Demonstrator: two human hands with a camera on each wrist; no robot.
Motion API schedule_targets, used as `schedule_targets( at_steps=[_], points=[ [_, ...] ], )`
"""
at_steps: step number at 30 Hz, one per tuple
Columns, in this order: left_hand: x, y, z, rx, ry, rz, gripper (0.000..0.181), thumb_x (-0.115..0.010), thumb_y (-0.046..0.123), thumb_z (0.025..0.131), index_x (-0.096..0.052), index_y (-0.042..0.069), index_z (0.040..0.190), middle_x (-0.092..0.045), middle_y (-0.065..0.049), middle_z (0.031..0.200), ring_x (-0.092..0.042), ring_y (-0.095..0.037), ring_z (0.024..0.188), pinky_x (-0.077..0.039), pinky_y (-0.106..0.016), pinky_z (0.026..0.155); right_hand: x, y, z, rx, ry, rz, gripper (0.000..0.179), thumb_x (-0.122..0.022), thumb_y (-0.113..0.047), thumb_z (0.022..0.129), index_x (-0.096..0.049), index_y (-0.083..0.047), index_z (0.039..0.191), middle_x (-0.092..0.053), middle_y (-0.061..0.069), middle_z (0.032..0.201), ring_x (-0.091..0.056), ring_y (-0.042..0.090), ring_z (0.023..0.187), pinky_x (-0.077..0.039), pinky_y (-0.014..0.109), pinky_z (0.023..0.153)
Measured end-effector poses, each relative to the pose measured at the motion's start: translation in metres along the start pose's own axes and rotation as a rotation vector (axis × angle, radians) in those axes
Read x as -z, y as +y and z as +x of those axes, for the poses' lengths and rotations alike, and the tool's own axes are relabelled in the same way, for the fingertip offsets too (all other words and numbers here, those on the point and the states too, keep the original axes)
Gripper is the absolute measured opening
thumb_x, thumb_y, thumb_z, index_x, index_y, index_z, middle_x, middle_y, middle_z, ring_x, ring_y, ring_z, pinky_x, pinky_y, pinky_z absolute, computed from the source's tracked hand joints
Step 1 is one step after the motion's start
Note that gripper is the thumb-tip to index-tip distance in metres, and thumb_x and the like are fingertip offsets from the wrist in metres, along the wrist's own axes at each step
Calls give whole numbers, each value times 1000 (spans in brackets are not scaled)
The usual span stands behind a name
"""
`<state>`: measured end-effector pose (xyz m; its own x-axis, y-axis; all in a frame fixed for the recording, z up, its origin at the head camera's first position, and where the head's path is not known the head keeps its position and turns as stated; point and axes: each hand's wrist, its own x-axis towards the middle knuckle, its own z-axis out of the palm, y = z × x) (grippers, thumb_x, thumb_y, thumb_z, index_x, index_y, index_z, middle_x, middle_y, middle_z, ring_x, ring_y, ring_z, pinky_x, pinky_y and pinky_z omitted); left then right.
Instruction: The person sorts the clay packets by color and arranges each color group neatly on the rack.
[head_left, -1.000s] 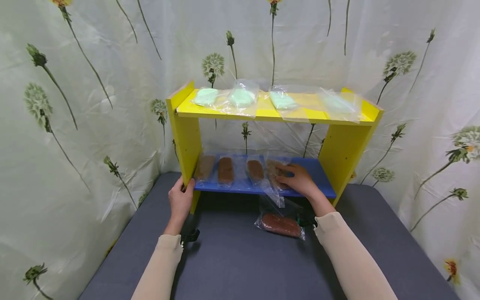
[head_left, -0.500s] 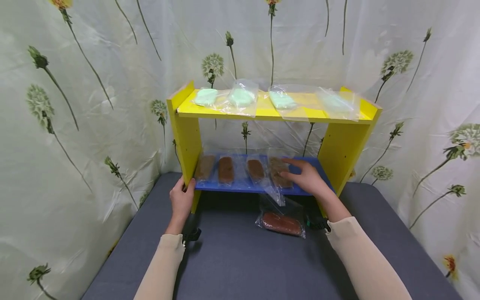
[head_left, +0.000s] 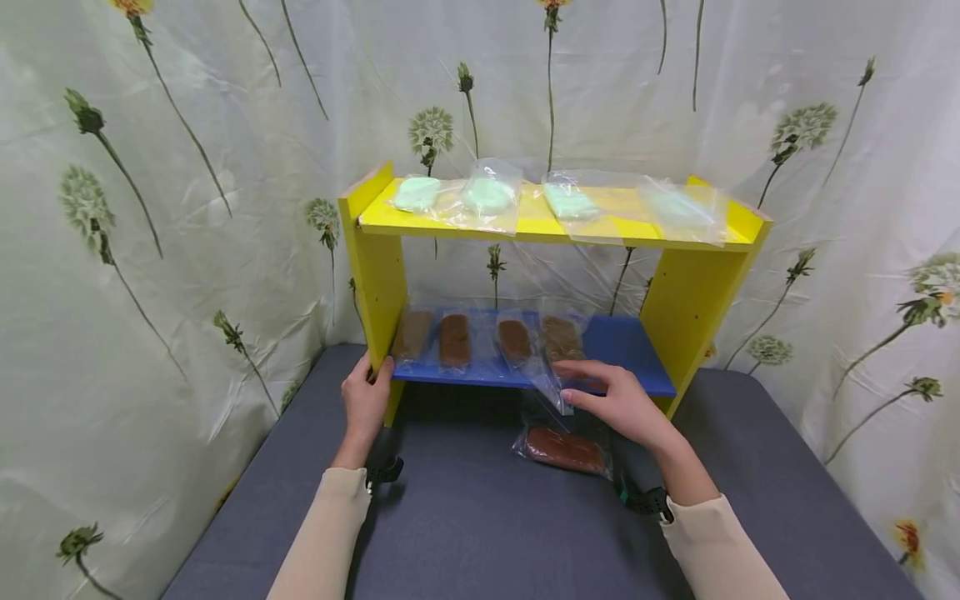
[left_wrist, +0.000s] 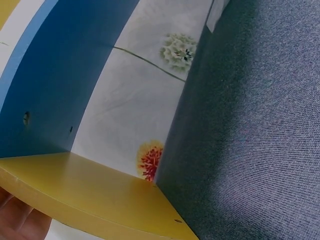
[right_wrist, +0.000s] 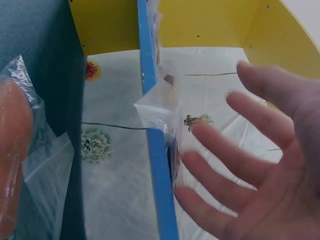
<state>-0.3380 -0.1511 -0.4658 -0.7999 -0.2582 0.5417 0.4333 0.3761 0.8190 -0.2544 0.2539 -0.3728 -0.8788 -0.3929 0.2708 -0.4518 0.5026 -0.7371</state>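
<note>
In the head view my left hand grips the left side panel of a small yellow and blue shelf unit, thumb at the blue board's corner. Its fingers show behind the panel's edge in the left wrist view. My right hand is in front of the blue board, fingers spread and holding nothing. Closest to it is the rightmost of several flat brown slabs in clear zip bags, a light brown slab. Beside that lies a darker bagged slab, its bag hanging over the front edge.
Several pale green pieces in clear bags lie along the yellow top board, one a green block. On the dark grey table below, in front of the unit, is a bagged reddish-brown slab. A flower-print curtain surrounds the table.
My right hand has come off the rightmost bagged slab and drawn back toward the front edge of the blue board. The slab lies flat there. My left hand stays on the panel.
</note>
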Motion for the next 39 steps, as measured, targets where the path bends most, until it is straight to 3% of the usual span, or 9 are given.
schedule_targets(
  at_steps=[6, 10, 17, 26, 32, 39],
  points=[
    [0, 2, 0, 11, -1, -1, 32, -62, 38, 101, -68, 12, 118, -67, -8, 96, -63, -22, 84, -54, -39, 75, -13, 8, -12, -29, -122, 82, 38, -70, -32, 96, -66, -22, 133, -68, 3, 119, -66, 26, 105, -56, 33, 85],
    [0, 2, 0, 19, -1, -4, 34, -62, 39, 101, -67, 12, 120, -67, -9, 97, -63, -24, 85, -55, -44, 77, -22, 19, -16, -55, -203, 81, 39, -71, -33, 96, -65, -26, 134, -67, -1, 119, -63, 28, 111, -54, 34, 89],
    [-1, 3, 0, 15, -3, -10, 34, -61, 38, 101, -67, 11, 121, -67, -10, 98, -64, -25, 86, -56, -49, 79, -36, 35, -18, -58, -329, 20, 45, -71, -25, 96, -62, -14, 139, -63, 10, 130, -59, 34, 113, -52, 40, 89],
    [-2, 2, -2, 23, -7, -7, 32, -61, 39, 101, -67, 11, 115, -66, -9, 93, -63, -23, 84, -55, -43, 77, -50, 61, -21, -75, -265, -174, 46, -78, -22, 89, -67, -17, 134, -62, 6, 131, -57, 30, 115, -50, 48, 87],
    [-3, 1, -4, 25, -12, 1, 33, -61, 39, 101, -67, 10, 116, -66, -8, 96, -63, -23, 85, -55, -42, 79, -59, 73, -21, -130, -232, -297, 51, -83, -15, 83, -68, -19, 131, -62, 5, 124, -58, 24, 103, -48, 44, 80],
    [-2, 1, 0, 8, 1, -8, 32, -62, 39, 101, -68, 10, 114, -64, -8, 91, -60, -22, 80, -52, -30, 72, -64, 78, -14, -136, -180, -358, 53, -88, -14, 76, -71, -23, 126, -66, -2, 113, -55, 16, 93, -47, 40, 76]
  ],
)
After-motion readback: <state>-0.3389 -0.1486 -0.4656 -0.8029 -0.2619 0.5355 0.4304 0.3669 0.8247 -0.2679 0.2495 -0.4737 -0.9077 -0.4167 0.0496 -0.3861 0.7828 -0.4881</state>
